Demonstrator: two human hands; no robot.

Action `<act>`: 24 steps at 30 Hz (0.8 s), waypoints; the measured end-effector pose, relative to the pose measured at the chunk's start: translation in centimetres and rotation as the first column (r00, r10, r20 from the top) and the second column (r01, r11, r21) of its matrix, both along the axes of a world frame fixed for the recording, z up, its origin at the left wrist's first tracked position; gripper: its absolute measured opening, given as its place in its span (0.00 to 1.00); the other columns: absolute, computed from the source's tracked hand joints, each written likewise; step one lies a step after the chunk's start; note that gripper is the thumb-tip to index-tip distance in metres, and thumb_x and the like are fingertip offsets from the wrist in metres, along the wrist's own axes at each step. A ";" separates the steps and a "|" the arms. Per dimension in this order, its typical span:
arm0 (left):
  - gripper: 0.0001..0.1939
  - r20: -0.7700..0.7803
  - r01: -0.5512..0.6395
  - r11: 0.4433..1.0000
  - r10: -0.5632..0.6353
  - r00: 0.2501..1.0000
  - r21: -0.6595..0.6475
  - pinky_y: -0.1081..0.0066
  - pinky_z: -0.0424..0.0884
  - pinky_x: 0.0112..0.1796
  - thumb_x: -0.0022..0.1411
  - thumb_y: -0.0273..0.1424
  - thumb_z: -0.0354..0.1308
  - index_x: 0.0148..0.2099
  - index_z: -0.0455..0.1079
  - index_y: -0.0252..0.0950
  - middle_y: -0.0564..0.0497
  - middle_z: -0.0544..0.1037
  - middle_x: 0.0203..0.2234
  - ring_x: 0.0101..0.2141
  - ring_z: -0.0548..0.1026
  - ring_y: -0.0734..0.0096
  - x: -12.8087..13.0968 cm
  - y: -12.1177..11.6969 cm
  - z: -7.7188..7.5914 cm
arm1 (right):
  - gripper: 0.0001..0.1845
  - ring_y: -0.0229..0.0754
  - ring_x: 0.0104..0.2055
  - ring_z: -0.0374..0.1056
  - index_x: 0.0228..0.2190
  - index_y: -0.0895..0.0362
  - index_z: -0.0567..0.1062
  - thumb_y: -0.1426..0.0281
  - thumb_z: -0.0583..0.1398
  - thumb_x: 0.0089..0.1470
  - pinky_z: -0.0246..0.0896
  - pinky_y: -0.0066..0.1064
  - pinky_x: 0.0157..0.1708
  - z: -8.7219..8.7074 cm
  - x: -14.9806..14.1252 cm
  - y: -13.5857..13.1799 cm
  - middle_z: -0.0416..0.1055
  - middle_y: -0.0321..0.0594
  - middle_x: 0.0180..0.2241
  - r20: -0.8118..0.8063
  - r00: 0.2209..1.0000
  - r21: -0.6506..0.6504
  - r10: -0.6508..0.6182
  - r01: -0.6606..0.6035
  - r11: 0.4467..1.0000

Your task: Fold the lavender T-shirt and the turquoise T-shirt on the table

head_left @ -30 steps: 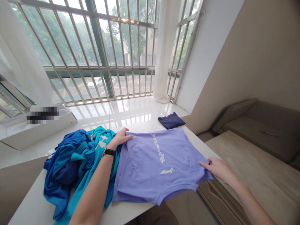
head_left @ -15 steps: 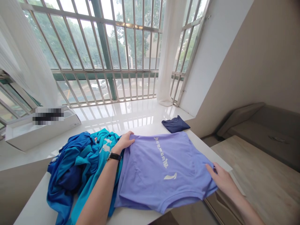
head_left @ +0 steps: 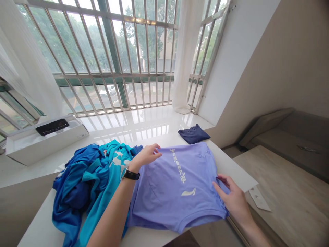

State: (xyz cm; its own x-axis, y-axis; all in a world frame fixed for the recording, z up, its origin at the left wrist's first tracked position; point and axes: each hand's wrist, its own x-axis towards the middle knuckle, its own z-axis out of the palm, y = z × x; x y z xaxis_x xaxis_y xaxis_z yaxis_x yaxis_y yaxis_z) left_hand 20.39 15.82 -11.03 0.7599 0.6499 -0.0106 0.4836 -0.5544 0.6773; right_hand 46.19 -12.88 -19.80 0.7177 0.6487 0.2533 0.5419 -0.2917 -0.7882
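Head view | our left fingers [head_left: 154,149] open just beside the lavender T-shirt [head_left: 177,187] | right fingers [head_left: 222,179] spread, pressing its edge on the worktop [head_left: 232,168]

Lavender T-shirt [head_left: 174,188] with white print, turquoise-blue clothes [head_left: 87,178] beside it

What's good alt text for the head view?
Two hands work on a lavender T-shirt lying flat on a white counter: the left hand, wearing a black watch, at its far edge, the right hand at its right edge. A heap of blue and teal clothes lies to the left, a navy garment beyond.
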 end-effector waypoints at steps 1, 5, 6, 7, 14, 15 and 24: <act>0.18 -0.022 0.016 1.000 -0.016 1.000 -0.002 0.69 0.71 0.37 0.60 0.39 0.57 0.50 0.72 0.38 0.46 0.81 0.38 0.36 0.78 0.62 0.3 -0.4 0.0 | 0.20 0.50 0.46 0.76 0.41 0.54 0.74 0.55 0.62 0.50 0.71 0.40 0.49 0.3 -0.9 0.3 0.79 0.45 0.42 0.034 0.998 -0.011 0.050 -0.050 0.999; 0.19 -0.068 0.068 0.997 -0.069 0.995 -0.022 0.70 0.70 0.34 0.58 0.37 0.58 0.51 0.72 0.39 0.48 0.81 0.37 0.35 0.78 0.61 1.5 -2.1 -0.2 | 0.12 0.47 0.44 0.77 0.41 0.51 0.76 0.63 0.60 0.55 0.72 0.38 0.47 1.1 -4.1 1.3 0.79 0.41 0.41 0.150 0.943 -0.037 0.296 -0.294 0.955; 0.19 -0.071 0.081 0.997 -0.082 0.994 -0.022 0.70 0.70 0.33 0.58 0.37 0.59 0.51 0.72 0.39 0.48 0.81 0.37 0.34 0.78 0.61 1.7 -2.5 -0.3 | 0.11 0.47 0.43 0.77 0.41 0.51 0.76 0.65 0.59 0.56 0.73 0.38 0.46 1.2 -4.7 1.5 0.79 0.40 0.41 0.161 0.924 -0.037 0.347 -0.345 0.938; 0.19 -0.073 0.097 0.995 -0.098 0.993 -0.012 0.70 0.69 0.33 0.58 0.37 0.59 0.51 0.72 0.39 0.47 0.81 0.36 0.34 0.78 0.61 2.0 -2.9 -0.3 | 0.10 0.47 0.43 0.77 0.41 0.51 0.76 0.66 0.59 0.57 0.73 0.38 0.46 1.1 -5.2 1.5 0.79 0.40 0.41 0.168 0.906 -0.037 0.388 -0.387 0.921; 0.18 -0.102 0.239 0.966 -0.229 0.968 0.096 0.68 0.68 0.34 0.61 0.36 0.57 0.52 0.71 0.37 0.46 0.82 0.35 0.34 0.79 0.59 3.8 -5.5 -1.1 | 0.10 0.44 0.41 0.76 0.43 0.51 0.74 0.70 0.58 0.59 0.72 0.32 0.43 0.8 -6.4 1.1 0.78 0.39 0.40 0.191 0.834 -0.051 0.519 -0.519 0.853; 0.18 -0.088 0.245 0.966 -0.238 0.967 0.088 0.68 0.68 0.34 0.62 0.37 0.56 0.52 0.70 0.37 0.46 0.82 0.35 0.34 0.79 0.59 4.0 -5.9 -1.2 | 0.10 0.43 0.41 0.76 0.43 0.51 0.74 0.70 0.58 0.59 0.72 0.32 0.42 0.8 -6.4 1.0 0.78 0.39 0.40 0.203 0.836 -0.041 0.509 -0.512 0.858; 0.26 0.050 0.215 0.965 -0.209 0.977 -0.148 0.67 0.71 0.37 0.62 0.41 0.58 0.59 0.64 0.35 0.46 0.80 0.34 0.34 0.78 0.62 10.3 -7.4 -4.0 | 0.09 0.43 0.41 0.76 0.42 0.51 0.73 0.71 0.57 0.60 0.72 0.31 0.43 0.8 -6.2 0.5 0.78 0.39 0.38 0.264 0.840 0.050 0.475 -0.504 0.862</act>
State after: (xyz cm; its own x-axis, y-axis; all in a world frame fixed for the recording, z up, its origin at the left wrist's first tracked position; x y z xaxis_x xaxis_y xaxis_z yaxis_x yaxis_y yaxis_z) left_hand 30.70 8.39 -15.04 0.8818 0.4666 -0.0689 0.3416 -0.5311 0.7754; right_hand 40.01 -12.35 -19.03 0.2244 0.8559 0.4659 0.7623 0.1436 -0.6311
